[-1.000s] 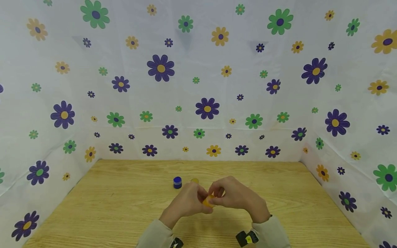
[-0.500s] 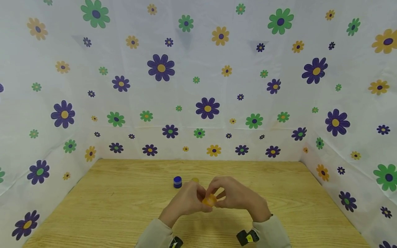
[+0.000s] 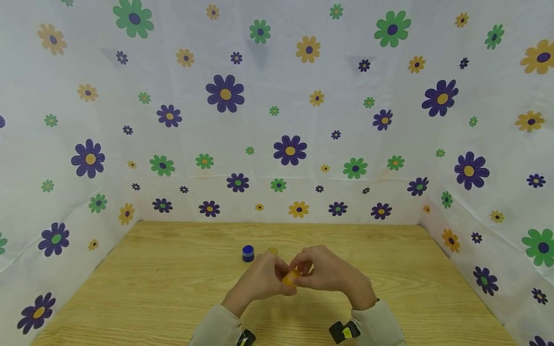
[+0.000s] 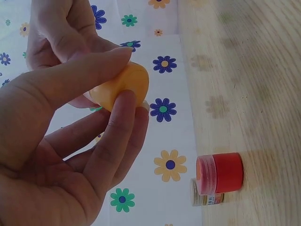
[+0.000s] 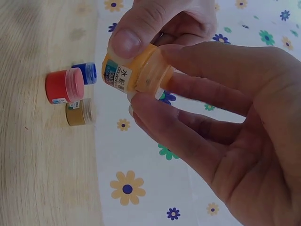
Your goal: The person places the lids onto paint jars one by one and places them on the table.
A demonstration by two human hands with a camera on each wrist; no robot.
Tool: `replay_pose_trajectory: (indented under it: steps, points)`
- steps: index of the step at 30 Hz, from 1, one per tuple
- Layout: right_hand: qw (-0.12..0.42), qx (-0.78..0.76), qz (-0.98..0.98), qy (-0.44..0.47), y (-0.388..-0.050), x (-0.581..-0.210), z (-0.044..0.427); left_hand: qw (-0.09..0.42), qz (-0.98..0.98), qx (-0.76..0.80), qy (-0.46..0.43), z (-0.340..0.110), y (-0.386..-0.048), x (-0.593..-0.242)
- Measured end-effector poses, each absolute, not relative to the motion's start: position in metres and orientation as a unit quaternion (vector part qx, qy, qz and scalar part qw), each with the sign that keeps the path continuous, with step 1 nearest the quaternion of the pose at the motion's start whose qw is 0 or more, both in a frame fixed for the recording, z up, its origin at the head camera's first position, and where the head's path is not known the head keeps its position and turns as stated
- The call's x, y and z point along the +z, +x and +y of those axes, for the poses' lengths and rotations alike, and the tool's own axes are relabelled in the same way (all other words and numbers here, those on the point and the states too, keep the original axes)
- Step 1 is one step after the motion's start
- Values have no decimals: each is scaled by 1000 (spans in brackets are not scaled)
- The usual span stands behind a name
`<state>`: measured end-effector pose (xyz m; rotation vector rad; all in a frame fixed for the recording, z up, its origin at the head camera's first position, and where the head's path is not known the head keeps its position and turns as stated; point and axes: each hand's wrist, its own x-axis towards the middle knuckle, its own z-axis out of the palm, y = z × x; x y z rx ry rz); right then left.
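Note:
Between both hands is a small orange-yellow paint jar with a printed label and a translucent lid. My left hand grips the jar's body, thumb on one side and fingers on the other, as the left wrist view shows. My right hand pinches the ridged lid with thumb and fingers. The lid sits on the jar. The jar is held tilted above the wooden table.
Behind the left hand stand a blue paint jar, an ochre jar and a red jar, hidden in the head view. White flower-printed cloth walls the table's back and sides.
The right fingers spread off their grip half a second ago, showing more of the jar, and now close on the lid again. The left hand keeps its hold in place.

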<state>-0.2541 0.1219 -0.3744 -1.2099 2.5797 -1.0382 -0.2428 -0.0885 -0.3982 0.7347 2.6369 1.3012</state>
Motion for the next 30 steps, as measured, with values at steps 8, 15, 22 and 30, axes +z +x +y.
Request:
replay_pose_trajectory:
  steps: [8,15,22,30]
  points:
    - [58,-333,857,-388,-254,-374,121,60,866,434,242,-88,-243,-398]
    - [59,-340,857,-382,-254,-373,122,61,868,432,239,-89,-244,-398]
    - [62,-363,844,-389,-253,-371,124,58,869,430,238,-91,-244,-398]
    - [83,-374,829,-407,-252,-372,119,61,866,435,238,-90,-243,-396]
